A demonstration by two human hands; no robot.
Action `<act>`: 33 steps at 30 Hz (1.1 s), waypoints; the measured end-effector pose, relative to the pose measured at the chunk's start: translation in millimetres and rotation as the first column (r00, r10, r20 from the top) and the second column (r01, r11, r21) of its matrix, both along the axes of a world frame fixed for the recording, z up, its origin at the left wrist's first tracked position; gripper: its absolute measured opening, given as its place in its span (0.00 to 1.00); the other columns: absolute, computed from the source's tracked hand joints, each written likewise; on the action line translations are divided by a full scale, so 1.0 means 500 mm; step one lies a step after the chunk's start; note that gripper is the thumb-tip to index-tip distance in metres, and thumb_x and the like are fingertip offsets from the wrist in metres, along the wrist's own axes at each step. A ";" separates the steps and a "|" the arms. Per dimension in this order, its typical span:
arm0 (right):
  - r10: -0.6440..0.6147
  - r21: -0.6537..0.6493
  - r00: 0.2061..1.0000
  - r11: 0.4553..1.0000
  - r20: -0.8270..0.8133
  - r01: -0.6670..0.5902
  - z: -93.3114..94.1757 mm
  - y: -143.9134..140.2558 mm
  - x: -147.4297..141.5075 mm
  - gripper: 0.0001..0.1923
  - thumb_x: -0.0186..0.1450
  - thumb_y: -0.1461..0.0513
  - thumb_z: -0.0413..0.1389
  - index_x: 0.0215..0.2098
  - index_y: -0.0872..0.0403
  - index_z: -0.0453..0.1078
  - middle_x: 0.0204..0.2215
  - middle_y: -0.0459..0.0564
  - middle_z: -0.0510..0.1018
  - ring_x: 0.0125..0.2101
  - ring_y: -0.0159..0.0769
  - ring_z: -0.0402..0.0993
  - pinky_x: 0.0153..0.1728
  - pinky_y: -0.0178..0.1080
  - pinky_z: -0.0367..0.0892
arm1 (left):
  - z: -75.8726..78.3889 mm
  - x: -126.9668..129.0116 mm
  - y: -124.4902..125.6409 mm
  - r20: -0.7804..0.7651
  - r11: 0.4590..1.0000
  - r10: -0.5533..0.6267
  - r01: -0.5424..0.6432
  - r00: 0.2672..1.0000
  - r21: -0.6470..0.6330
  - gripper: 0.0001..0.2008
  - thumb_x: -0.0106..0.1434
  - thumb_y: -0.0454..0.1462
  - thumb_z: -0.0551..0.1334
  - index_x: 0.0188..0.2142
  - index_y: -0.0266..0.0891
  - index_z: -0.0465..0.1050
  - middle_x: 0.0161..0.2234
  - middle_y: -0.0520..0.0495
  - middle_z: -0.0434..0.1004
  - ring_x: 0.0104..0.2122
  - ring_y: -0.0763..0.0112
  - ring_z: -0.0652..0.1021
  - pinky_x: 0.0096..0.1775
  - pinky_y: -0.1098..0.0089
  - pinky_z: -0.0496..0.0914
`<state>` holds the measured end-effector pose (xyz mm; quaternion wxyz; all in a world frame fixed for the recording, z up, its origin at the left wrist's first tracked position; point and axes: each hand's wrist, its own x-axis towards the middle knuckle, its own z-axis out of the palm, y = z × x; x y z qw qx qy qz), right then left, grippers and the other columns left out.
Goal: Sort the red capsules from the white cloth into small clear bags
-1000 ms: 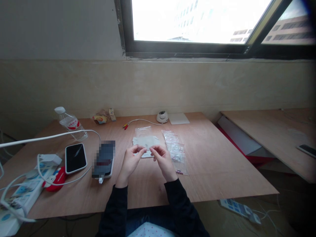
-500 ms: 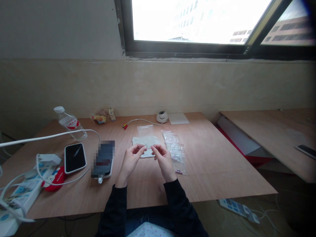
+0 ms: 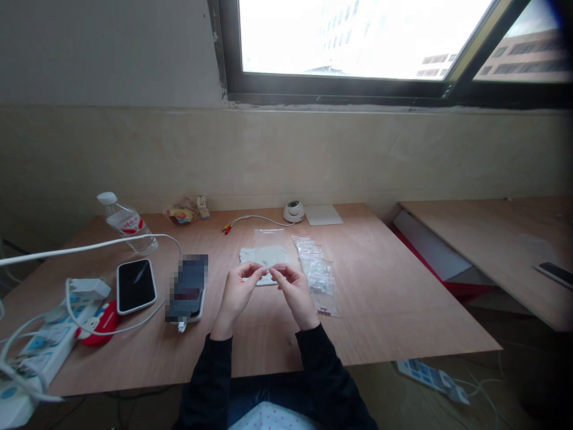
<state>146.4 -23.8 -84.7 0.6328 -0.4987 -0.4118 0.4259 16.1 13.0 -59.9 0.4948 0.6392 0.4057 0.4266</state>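
Both hands are raised just above the wooden surface (image 3: pixel 380 298), fingertips meeting. The left hand (image 3: pixel 237 292) and the right hand (image 3: pixel 293 292) each pinch one end of a small clear bag (image 3: pixel 267 272); what is inside it is too small to tell. At twelve o'clock from the hands, a white cloth (image 3: pixel 264 257) lies flat with another clear bag resting on its far edge. At about two o'clock, just beside the right hand, a row of small filled bags (image 3: pixel 319 278) runs away from the person. At nine o'clock lie two phones (image 3: pixel 136 285), with a cable trailing to a power strip (image 3: pixel 31 358).

The grip looks slight: thin, slippery plastic could slide out of either pinch, and uneven pulling could spill small contents across the surface, where they would scatter among the filled bags.
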 end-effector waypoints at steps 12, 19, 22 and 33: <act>0.014 -0.036 1.000 0.999 -0.013 -0.015 0.018 -0.005 -0.003 0.10 0.55 0.55 0.60 0.26 0.54 0.73 0.24 0.48 0.77 0.29 0.37 0.73 0.27 0.35 0.64 | 0.000 0.003 -0.003 0.026 0.998 -0.014 0.016 1.000 -0.063 0.12 0.55 0.42 0.64 0.31 0.35 0.79 0.30 0.44 0.80 0.34 0.64 0.76 0.39 0.68 0.68; 0.007 -0.034 1.000 0.999 0.020 -0.006 0.000 0.001 -0.004 0.13 0.57 0.53 0.57 0.30 0.53 0.75 0.29 0.50 0.79 0.31 0.38 0.72 0.33 0.38 0.65 | -0.014 0.005 -0.001 -0.001 0.991 0.127 -0.127 0.992 -0.037 0.12 0.53 0.43 0.64 0.31 0.36 0.79 0.31 0.44 0.81 0.33 0.63 0.78 0.36 0.69 0.69; 0.046 -0.068 0.999 0.997 0.004 -0.045 -0.009 0.007 -0.008 0.15 0.59 0.52 0.54 0.31 0.54 0.76 0.29 0.50 0.79 0.31 0.37 0.72 0.35 0.38 0.65 | -0.025 -0.004 0.004 -0.021 0.982 0.169 -0.170 0.985 -0.085 0.14 0.52 0.45 0.65 0.31 0.34 0.78 0.30 0.43 0.81 0.30 0.63 0.78 0.33 0.69 0.70; 0.262 -0.298 0.956 0.931 0.134 -0.213 -0.090 0.091 -0.088 0.24 0.59 0.47 0.50 0.21 0.58 0.72 0.17 0.49 0.74 0.12 0.26 0.60 0.15 0.32 0.58 | -0.012 -0.094 -0.024 -0.559 0.714 0.699 -0.482 0.445 0.509 0.23 0.57 0.46 0.59 0.49 0.36 0.69 0.48 0.36 0.72 0.47 0.49 0.70 0.46 0.56 0.62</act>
